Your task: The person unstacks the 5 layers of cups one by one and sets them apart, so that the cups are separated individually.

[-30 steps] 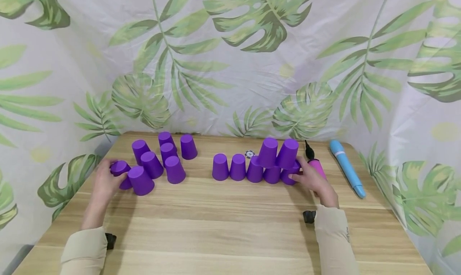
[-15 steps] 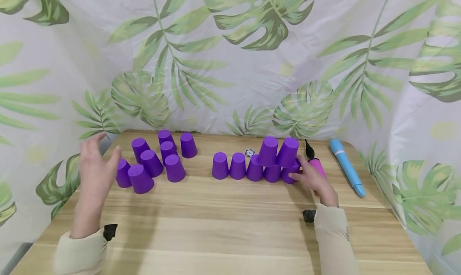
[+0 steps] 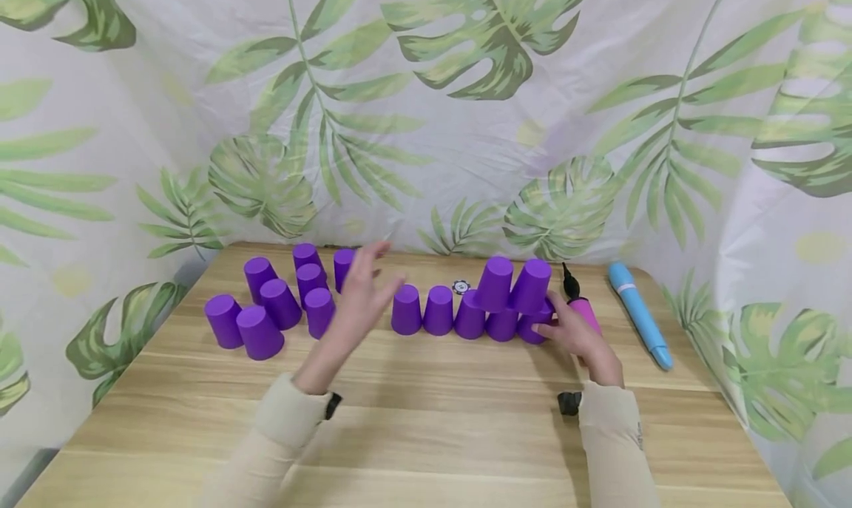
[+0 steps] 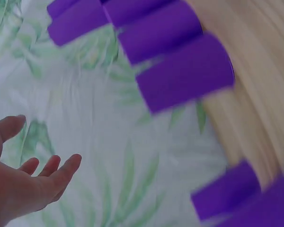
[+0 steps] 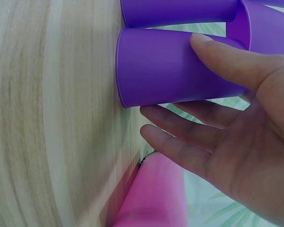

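Observation:
In the head view, a row of upside-down purple cups (image 3: pixel 438 312) stands on the wooden table (image 3: pixel 452 434), with two more cups (image 3: pixel 494 285) stacked on its right part. My right hand (image 3: pixel 577 336) holds the rightmost bottom cup (image 5: pixel 170 66); the right wrist view has its thumb on the front wall and the other fingers along the side. Empty, my left hand (image 3: pixel 359 297) is raised between that row and a loose group of upside-down purple cups (image 3: pixel 259 334) on the left, partly covering the group's right cups. Its fingers are spread in the left wrist view.
Right of the stack lie a pink cylinder (image 3: pixel 584 316) with a black tip and a long light-blue tube (image 3: pixel 640 314). A small poker chip (image 3: pixel 461 287) lies behind the row. A leaf-patterned cloth (image 3: pixel 466 175) hangs behind the table.
My left hand has let go of the leftmost loose cup, lifted, and swung right toward the row. That cup stands slightly left of the group's front cup. The right hand stays put.

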The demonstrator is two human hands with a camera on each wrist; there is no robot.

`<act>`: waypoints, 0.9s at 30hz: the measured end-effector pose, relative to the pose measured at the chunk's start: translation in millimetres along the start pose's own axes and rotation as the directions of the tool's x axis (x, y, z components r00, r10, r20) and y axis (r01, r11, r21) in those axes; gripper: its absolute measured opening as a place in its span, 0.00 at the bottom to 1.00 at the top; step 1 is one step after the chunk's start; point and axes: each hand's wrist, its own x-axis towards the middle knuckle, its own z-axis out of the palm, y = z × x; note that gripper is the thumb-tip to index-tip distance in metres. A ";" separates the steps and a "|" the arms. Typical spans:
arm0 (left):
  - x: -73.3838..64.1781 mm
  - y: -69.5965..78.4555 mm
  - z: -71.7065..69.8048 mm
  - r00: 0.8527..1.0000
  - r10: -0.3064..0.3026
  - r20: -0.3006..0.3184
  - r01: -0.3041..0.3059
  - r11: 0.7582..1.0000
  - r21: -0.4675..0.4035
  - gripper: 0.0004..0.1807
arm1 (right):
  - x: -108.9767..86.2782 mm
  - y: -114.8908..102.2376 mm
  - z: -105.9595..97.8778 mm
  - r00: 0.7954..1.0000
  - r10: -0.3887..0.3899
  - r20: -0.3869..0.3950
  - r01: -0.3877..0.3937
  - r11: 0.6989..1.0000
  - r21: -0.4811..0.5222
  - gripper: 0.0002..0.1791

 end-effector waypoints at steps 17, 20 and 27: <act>33.4 10.3 118.1 0.901 -0.134 0.413 0.155 0.988 -0.019 0.46 | 2.2 -2.0 1.3 1.000 -0.015 0.006 0.015 1.000 0.007 0.37; 34.6 11.0 125.6 0.902 -0.129 0.413 0.154 0.988 -0.027 0.42 | 2.3 -2.7 0.3 1.000 -0.005 0.007 0.005 1.000 -0.007 0.37; 33.4 7.9 138.5 0.903 -0.145 0.405 0.159 0.987 0.000 0.37 | 1.2 0.8 -0.8 1.000 0.020 0.005 -0.020 1.000 -0.018 0.37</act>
